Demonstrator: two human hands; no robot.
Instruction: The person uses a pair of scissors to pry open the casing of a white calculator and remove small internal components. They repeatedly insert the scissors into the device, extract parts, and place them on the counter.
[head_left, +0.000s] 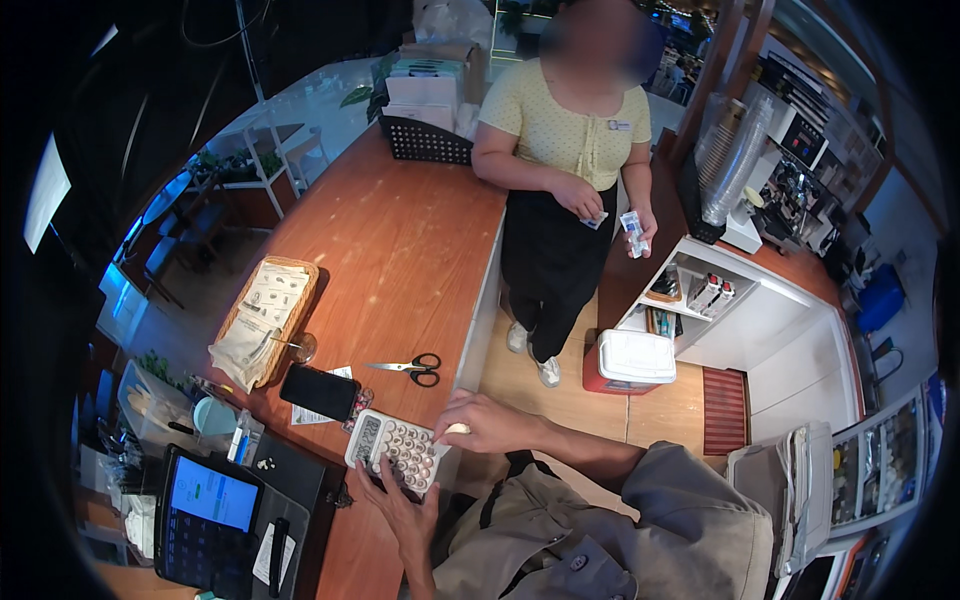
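A cream calculator (pixel 395 450) with round keys is held over the front of the wooden counter. My left hand (pixel 400 505) is at its lower left, fingers spread and touching the keys. My right hand (pixel 475 425) is at its upper right edge, closed on a small cream object (pixel 458 430) that I cannot make out clearly. Just beyond lie a black phone (pixel 318 392) on a white paper, a small patterned item beside it, and black-handled scissors (pixel 410 368).
The counter (pixel 380 260) bears a wicker basket (pixel 265 320) of packets and a black crate (pixel 420 145). A person (pixel 560 170) stands opposite, holding small packets. A tablet (pixel 205 515) is lower left, a white-lidded cooler (pixel 635 355) on the floor, stacked cups (pixel 730 160) at right.
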